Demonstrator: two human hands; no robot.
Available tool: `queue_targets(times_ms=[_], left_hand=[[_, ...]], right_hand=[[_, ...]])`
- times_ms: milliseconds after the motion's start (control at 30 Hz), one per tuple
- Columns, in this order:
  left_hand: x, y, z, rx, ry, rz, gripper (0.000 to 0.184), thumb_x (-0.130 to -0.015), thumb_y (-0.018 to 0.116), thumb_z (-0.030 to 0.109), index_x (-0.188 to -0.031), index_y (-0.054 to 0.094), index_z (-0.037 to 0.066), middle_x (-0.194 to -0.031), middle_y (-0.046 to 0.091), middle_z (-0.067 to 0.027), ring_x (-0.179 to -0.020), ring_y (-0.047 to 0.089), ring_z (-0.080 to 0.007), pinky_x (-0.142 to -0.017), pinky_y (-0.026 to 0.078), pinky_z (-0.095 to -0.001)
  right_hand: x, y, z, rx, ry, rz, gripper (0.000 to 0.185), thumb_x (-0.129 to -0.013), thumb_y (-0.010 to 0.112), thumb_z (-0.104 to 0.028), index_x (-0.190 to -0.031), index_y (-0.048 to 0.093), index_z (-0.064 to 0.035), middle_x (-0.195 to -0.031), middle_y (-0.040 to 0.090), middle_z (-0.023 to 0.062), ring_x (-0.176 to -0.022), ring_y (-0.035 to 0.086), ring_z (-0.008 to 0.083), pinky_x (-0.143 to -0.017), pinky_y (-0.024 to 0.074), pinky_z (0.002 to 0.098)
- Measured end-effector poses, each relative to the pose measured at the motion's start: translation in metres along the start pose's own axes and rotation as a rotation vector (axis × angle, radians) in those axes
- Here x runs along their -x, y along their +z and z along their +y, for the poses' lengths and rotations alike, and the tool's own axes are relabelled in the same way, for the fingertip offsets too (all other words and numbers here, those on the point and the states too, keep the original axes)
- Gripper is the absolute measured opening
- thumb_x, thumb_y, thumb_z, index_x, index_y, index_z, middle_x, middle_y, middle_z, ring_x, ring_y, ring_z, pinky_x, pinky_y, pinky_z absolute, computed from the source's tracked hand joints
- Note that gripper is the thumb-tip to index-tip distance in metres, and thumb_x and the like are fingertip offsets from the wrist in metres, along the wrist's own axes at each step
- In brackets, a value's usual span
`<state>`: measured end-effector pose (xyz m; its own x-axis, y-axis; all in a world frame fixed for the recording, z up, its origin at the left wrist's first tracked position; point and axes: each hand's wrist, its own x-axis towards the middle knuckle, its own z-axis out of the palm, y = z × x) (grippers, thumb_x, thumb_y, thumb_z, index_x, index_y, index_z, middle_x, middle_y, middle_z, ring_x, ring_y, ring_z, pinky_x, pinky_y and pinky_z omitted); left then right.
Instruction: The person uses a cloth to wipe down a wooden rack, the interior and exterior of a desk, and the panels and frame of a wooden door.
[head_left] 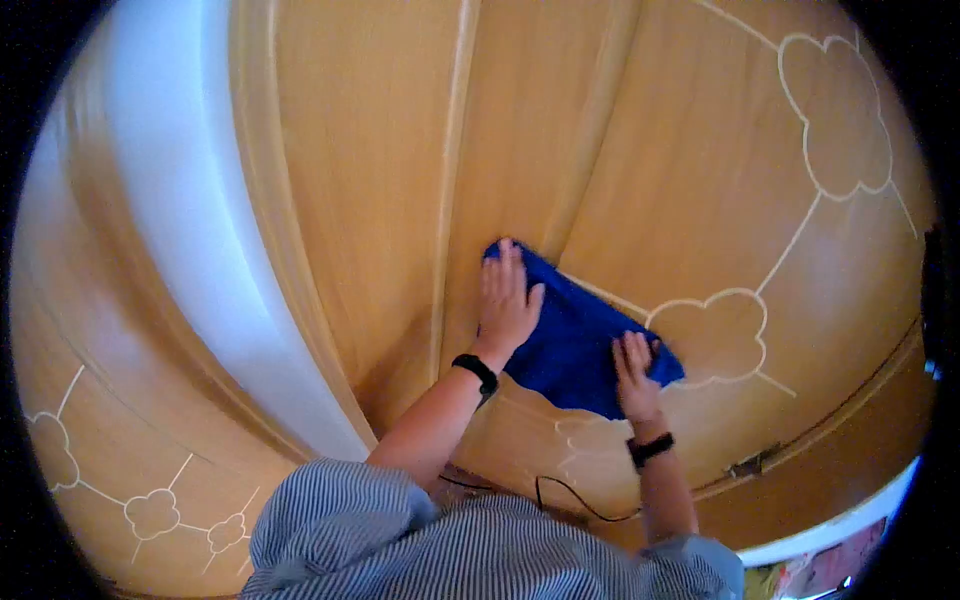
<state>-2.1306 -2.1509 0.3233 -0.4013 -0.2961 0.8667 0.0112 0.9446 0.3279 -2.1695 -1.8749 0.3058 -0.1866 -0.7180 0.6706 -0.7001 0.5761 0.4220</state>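
A dark blue cloth (568, 345) is spread against a light brown wood-grain surface (365, 150). My left hand (508, 308) lies flat over the cloth's left end, fingers stretched upward and thumb apart. At the lower right end of the cloth, my right hand (636, 380) rests with its fingers extended; they are slightly blurred. Both palms face the cloth, so what lies beneath them is hidden. Beside the cloth on the right, a pale cloud-shaped outline (765, 335) marks the wood.
A glossy white vertical band (185, 150) curves down the left side. Another outlined cloud pattern (835, 115) is at upper right, with more at lower left. A thin black cable (575, 498) lies low, in front of my body. A dark groove (850, 400) runs along the right.
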Motion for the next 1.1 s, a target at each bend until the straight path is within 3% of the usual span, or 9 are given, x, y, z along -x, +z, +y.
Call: queue_targets(times_ms=[200, 267, 433, 500, 567, 600, 667, 967, 1100], left_hand=[[0.124, 0.021, -0.063, 0.325, -0.187, -0.089, 0.067, -0.09, 0.052, 0.021, -0.14, 0.025, -0.015, -0.154, 0.012, -0.0284, -0.138, 0.021, -0.0482, -0.115, 0.017, -0.0523], [0.087, 0.009, -0.054, 0.234, -0.162, -0.098, 0.067, -0.09, 0.051, 0.02, -0.141, 0.024, -0.015, -0.154, 0.011, -0.0287, -0.138, 0.02, -0.0487, -0.115, 0.017, -0.0522], [-0.081, -0.062, -0.011, 0.056, 0.181, 0.137, 0.067, -0.092, 0.05, 0.024, -0.145, 0.024, -0.008, -0.153, 0.018, -0.027, -0.138, 0.024, -0.0455, -0.115, 0.017, -0.0526], [-0.147, -0.074, 0.004, 0.057, 0.422, 0.323, 0.063, -0.094, 0.049, 0.021, -0.145, 0.025, -0.007, -0.155, 0.019, -0.0236, -0.139, 0.022, -0.0454, -0.114, 0.017, -0.0531], [-0.183, -0.105, 0.047, 0.075, 0.169, 0.241, 0.058, -0.101, 0.039, 0.037, -0.147, 0.029, 0.003, -0.154, 0.023, -0.0205, -0.141, 0.023, -0.0393, -0.116, 0.017, -0.0474], [-0.183, -0.092, 0.045, 0.059, 0.217, 0.279, 0.059, -0.102, 0.037, 0.036, -0.148, 0.026, 0.003, -0.155, 0.021, -0.0202, -0.142, 0.021, -0.0392, -0.117, 0.016, -0.047], [-0.196, -0.079, 0.049, 0.026, 0.333, 0.46, 0.06, -0.103, 0.034, 0.036, -0.15, 0.02, 0.002, -0.157, 0.016, -0.0196, -0.143, 0.018, -0.0389, -0.117, 0.014, -0.0461], [0.005, -0.015, 0.031, 0.059, 0.251, 0.066, 0.064, -0.094, 0.049, 0.03, -0.14, 0.031, -0.01, -0.151, 0.019, -0.0319, -0.136, 0.026, -0.0489, -0.112, 0.016, -0.058], [0.14, 0.029, -0.002, 0.113, 0.171, -0.151, 0.071, -0.097, 0.045, 0.028, -0.142, 0.012, -0.015, -0.151, 0.005, -0.0366, -0.139, 0.011, -0.0536, -0.112, 0.01, -0.0604]], right_hand=[[0.043, 0.044, -0.089, -0.119, 0.157, -0.047, 0.044, -0.086, 0.061, -0.019, -0.129, 0.057, -0.0091, -0.142, 0.048, 0.0057, -0.128, 0.048, 0.0245, -0.107, 0.0333, 0.0455], [0.024, 0.034, -0.075, -0.091, 0.173, 0.016, 0.043, -0.088, 0.061, -0.022, -0.131, 0.056, -0.0163, -0.144, 0.047, -0.0001, -0.126, 0.05, 0.02, -0.103, 0.0379, 0.0404], [-0.087, -0.036, -0.03, 0.017, 0.279, -0.017, 0.049, -0.091, 0.057, -0.032, -0.137, 0.051, -0.0192, -0.15, 0.039, 0.0019, -0.137, 0.036, 0.0222, -0.113, 0.0171, 0.0533], [-0.137, -0.069, 0.001, 0.17, 0.226, 0.208, 0.048, -0.09, 0.057, -0.034, -0.135, 0.052, -0.0164, -0.15, 0.037, 0.0065, -0.139, 0.032, 0.0269, -0.113, 0.0137, 0.0573], [-0.174, -0.099, 0.031, 0.408, 0.325, 0.335, 0.043, -0.088, 0.058, -0.033, -0.129, 0.056, -0.0182, -0.151, 0.035, 0.0126, -0.141, 0.028, 0.0324, -0.112, 0.0115, 0.0603], [-0.198, -0.129, 0.026, 0.33, 0.351, 0.459, 0.048, -0.1, 0.043, -0.029, -0.145, 0.04, -0.0133, -0.15, 0.033, 0.0187, -0.139, 0.03, 0.0354, -0.115, 0.0198, 0.0486], [-0.21, -0.134, 0.05, 0.498, 0.282, 0.567, 0.046, -0.1, 0.043, -0.028, -0.145, 0.041, -0.0192, -0.151, 0.032, 0.0179, -0.139, 0.029, 0.0367, -0.115, 0.0184, 0.05], [-0.017, -0.032, -0.003, 0.216, 0.432, 0.186, 0.039, -0.084, 0.061, -0.032, -0.123, 0.061, -0.0322, -0.142, 0.046, 0.0161, -0.133, 0.038, 0.0347, -0.109, 0.0208, 0.0589], [0.106, 0.025, -0.041, 0.129, 0.411, 0.013, 0.035, -0.083, 0.063, -0.033, -0.117, 0.063, -0.0396, -0.135, 0.052, 0.0073, -0.126, 0.046, 0.0262, -0.108, 0.0239, 0.058]])
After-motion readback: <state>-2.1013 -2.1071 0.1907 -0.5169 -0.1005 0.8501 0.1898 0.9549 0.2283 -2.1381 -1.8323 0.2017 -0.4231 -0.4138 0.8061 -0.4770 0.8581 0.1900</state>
